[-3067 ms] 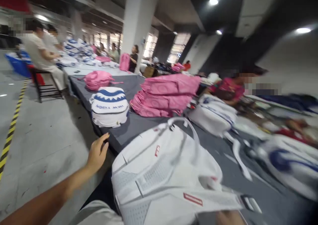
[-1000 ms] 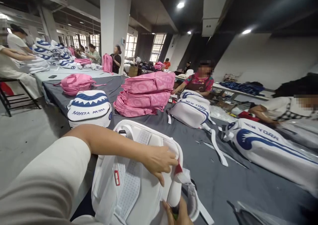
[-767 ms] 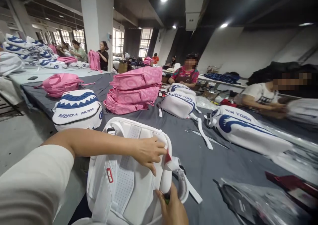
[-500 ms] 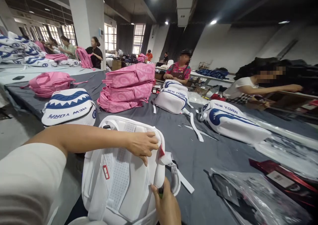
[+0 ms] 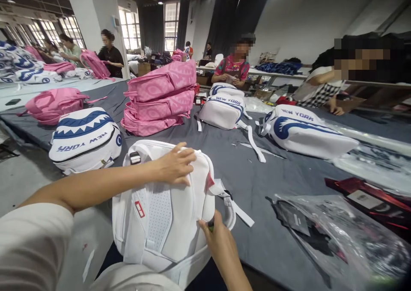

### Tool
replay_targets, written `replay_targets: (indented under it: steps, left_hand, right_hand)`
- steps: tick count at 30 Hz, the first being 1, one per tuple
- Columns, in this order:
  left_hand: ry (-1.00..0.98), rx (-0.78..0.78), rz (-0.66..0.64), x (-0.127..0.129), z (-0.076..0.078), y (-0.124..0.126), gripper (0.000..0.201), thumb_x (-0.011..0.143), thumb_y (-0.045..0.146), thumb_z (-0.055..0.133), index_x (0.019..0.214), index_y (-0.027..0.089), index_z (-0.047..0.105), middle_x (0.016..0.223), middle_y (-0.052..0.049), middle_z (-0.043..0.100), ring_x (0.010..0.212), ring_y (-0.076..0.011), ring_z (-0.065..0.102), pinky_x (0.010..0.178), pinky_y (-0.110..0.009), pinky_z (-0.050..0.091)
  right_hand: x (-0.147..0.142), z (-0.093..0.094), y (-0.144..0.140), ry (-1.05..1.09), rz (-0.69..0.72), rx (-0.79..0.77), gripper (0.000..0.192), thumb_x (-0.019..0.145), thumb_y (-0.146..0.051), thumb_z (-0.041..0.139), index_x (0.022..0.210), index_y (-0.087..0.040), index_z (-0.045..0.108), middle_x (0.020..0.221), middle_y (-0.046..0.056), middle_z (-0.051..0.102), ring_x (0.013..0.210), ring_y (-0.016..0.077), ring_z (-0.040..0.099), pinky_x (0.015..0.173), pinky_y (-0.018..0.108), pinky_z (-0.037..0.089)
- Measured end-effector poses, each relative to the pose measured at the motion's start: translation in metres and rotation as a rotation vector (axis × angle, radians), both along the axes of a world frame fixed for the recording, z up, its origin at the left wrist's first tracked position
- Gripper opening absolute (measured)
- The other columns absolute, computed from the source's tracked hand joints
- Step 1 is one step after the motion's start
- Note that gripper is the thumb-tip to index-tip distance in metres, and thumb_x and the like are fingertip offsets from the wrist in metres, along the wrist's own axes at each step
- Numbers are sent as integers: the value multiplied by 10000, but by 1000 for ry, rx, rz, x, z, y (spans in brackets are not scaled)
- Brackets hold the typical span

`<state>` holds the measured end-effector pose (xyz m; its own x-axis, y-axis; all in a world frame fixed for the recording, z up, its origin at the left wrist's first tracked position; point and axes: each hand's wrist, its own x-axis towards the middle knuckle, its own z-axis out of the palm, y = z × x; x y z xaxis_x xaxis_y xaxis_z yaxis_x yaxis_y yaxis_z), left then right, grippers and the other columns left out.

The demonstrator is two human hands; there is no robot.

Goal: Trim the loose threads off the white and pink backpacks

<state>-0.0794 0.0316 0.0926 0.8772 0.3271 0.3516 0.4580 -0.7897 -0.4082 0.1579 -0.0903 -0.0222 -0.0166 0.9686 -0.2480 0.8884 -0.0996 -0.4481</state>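
Backpack: white backpack [image 5: 167,214] lies back-up at the near edge of the grey table [image 5: 257,188].
Left hand: left hand [image 5: 175,164] rests flat on its top, fingers spread.
Right hand: right hand [image 5: 218,239] pinches a small dark-green thing at its strap.

Bright, sharp centre — edges stretched, corners blurred.

Three stacked pink backpacks [image 5: 160,98] — counted.

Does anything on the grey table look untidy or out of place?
Mostly tidy. The pink backpacks are stacked unevenly, the top one tilted. Loose white straps trail from a white backpack across the table.
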Motion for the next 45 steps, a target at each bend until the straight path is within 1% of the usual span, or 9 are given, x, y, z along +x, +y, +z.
replay_targets:
  steps: [4,9,11,14,18,26,33,40,45]
  left_hand:
    - [111,-197,-41,30,-22,-26,340,798,488,757,922,186,662,959,-58,649,1023,-254,549,1115,-551,316]
    - [103,-232,46,46,-34,-30,257,747,318,823,878,138,694,887,-89,672,958,-259,581,1127,-632,270]
    - [118,-234,56,48,-35,-28,221,763,283,808,879,128,700,874,-91,677,958,-260,587,1133,-642,258]
    - [140,-255,79,50,-35,-32,282,753,337,818,912,135,703,897,-93,690,991,-272,585,1132,-669,245]
    - [117,-247,107,52,-48,-47,380,722,414,839,951,149,692,992,-104,693,1129,-326,549,1135,-705,228]
    - [-66,-440,-14,40,-63,-48,349,717,329,847,933,146,643,1036,-80,679,1248,-331,515,1165,-700,249]
    - [-97,-371,36,41,-74,-59,305,735,175,819,970,143,628,1416,-164,548,1439,-388,365,1168,-720,241]
    - [-108,-474,38,42,-77,-60,279,757,180,805,968,136,627,1536,-211,420,1482,-396,301,1161,-736,211]
    - [-113,-495,1,38,-69,-62,190,801,162,752,935,133,621,1522,-236,430,1481,-403,302,1149,-756,206]
  right_hand:
    - [10,14,-11,47,-51,55,279,929,-328,514,1105,-145,628,814,98,740,747,266,707,623,302,426]
    - [17,57,-29,513,-355,716,356,931,-476,546,1105,-183,647,875,81,751,828,226,714,764,328,535]
    - [16,69,-26,567,-365,834,422,960,-533,487,1093,-171,658,788,51,724,712,196,691,690,307,537]
    - [7,65,-15,468,-262,849,559,964,-621,419,1016,-143,703,596,1,625,482,144,576,535,266,459]
    - [-11,32,-6,263,-155,837,566,919,-654,506,972,-135,726,584,16,647,518,157,608,545,262,425]
    - [-2,2,-18,507,-92,287,465,901,-564,561,1078,-162,711,586,-11,650,504,151,594,530,256,437]
    - [-14,-21,-34,931,-452,608,462,939,-587,467,977,-161,641,691,-1,612,473,113,552,438,232,450]
    - [-20,-7,-38,1009,-467,503,386,878,-430,680,1177,-188,641,983,81,733,658,151,679,626,301,574]
    - [-28,-7,-34,903,-542,539,331,862,-477,669,975,-167,646,728,6,657,544,121,572,539,271,500]
